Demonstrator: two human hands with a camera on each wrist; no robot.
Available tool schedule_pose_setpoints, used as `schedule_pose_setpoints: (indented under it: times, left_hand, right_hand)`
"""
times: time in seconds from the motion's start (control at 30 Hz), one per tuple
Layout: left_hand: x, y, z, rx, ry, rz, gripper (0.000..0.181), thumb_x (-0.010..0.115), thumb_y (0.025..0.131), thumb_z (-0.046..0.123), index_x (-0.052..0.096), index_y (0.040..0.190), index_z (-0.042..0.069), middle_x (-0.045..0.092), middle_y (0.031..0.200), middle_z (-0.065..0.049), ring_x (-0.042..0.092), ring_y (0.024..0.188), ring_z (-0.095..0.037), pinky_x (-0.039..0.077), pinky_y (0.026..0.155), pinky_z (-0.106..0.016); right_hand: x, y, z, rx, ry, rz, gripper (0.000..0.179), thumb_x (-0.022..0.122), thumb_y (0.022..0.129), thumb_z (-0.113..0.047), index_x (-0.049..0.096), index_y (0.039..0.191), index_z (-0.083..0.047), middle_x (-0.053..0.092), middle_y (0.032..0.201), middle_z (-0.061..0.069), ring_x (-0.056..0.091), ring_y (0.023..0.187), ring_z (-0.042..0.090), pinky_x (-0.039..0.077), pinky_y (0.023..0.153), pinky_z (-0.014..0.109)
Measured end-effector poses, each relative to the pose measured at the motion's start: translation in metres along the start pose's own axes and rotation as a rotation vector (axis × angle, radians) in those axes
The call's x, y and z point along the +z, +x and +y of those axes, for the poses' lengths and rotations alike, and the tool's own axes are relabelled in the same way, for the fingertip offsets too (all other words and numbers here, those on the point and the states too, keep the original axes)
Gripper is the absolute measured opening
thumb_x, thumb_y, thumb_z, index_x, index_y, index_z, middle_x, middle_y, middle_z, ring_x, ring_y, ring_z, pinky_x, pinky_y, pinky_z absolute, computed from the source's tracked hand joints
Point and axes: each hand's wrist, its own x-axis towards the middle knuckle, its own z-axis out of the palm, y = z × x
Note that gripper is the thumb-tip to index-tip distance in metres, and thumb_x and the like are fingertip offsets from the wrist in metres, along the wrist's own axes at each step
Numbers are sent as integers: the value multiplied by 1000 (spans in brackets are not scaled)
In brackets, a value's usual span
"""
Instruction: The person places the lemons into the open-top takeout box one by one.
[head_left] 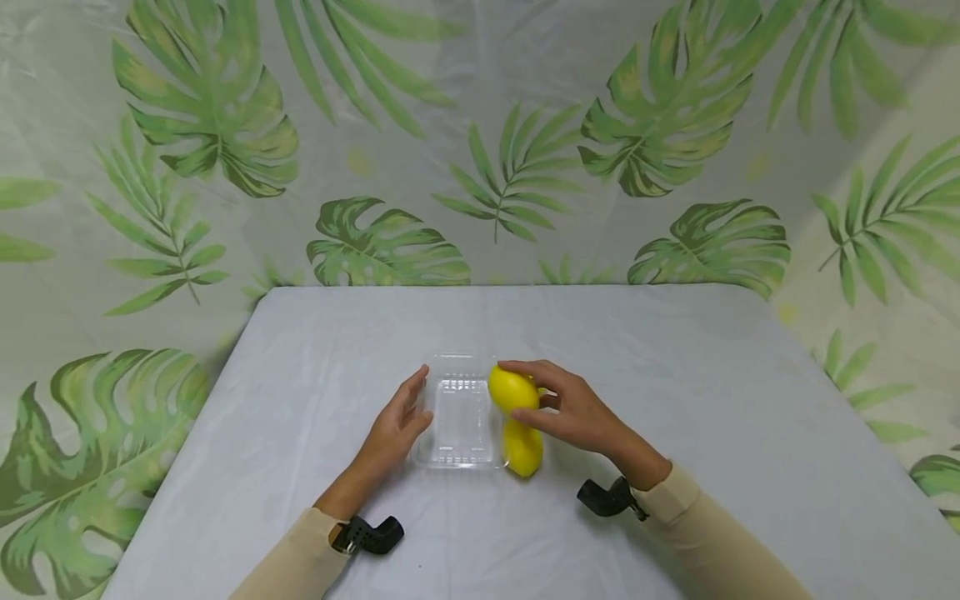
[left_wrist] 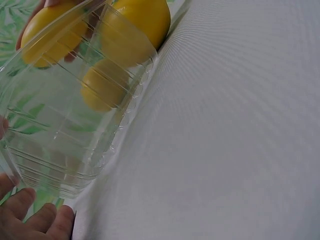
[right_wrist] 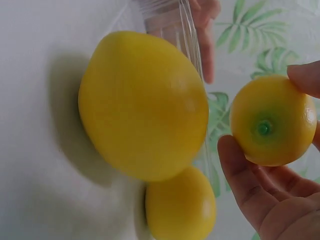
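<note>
A clear plastic container [head_left: 461, 457] stands open-topped on the cloth. My left hand [head_left: 396, 423] rests at its left side, fingers extended and the thumb apart from them; in the left wrist view the fingertips [left_wrist: 42, 216] are close against the plastic. With thumb and fingers my right hand [head_left: 573, 410] pinches a lemon [head_left: 513, 390] above the container's right edge. The held lemon [right_wrist: 272, 120] shows its green stem end in the right wrist view. Two more lie on the cloth right of the container: a near lemon [right_wrist: 145, 105] and a farther lemon [right_wrist: 182, 205].
A white cloth covers the table [head_left: 315, 367]. Behind and beside it hangs a leaf-patterned sheet [head_left: 525, 75]. Each wrist wears a black camera mount, one by the left sleeve [head_left: 296, 554] and one by the right sleeve [head_left: 712, 533].
</note>
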Motion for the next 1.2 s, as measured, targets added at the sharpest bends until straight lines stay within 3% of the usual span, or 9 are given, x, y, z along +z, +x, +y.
schedule_pose_setpoints:
  times: [0.67, 0.9, 1.1, 1.2]
  left_hand:
    - [-2, -1, -2, 10, 16, -14, 69, 57, 93, 2, 24, 153, 10, 23, 158, -7, 23, 145, -26, 27, 113, -48]
    - [-2, -5, 20, 13, 6, -28, 69, 56, 91, -5, 22, 151, -2, 20, 157, -20, 21, 143, -36, 26, 111, -54]
    - [-3, -2, 0, 24, 36, -13, 69, 56, 92, -3, 24, 152, 6, 23, 158, -11, 23, 144, -29, 28, 112, -49]
    - [-3, -1, -3, 40, 30, -10, 69, 56, 91, -3, 25, 152, 7, 23, 158, -11, 24, 144, -29, 29, 111, -49]
  right_hand:
    - [28, 17, -8, -165, -41, -124, 49, 68, 89, -23, 55, 137, -23, 54, 133, -12, 52, 115, 11, 53, 86, 35]
    - [38, 19, -13, -240, -80, -151, 50, 68, 89, -21, 55, 137, -17, 54, 134, -9, 52, 116, 10, 53, 86, 29]
    - [47, 22, -13, -323, -122, -169, 50, 68, 88, -18, 56, 136, -13, 56, 135, -4, 50, 124, 12, 44, 103, 33]
    - [51, 22, -12, -334, -147, -191, 49, 67, 88, -16, 56, 135, -13, 57, 134, -4, 50, 123, 12, 42, 104, 32]
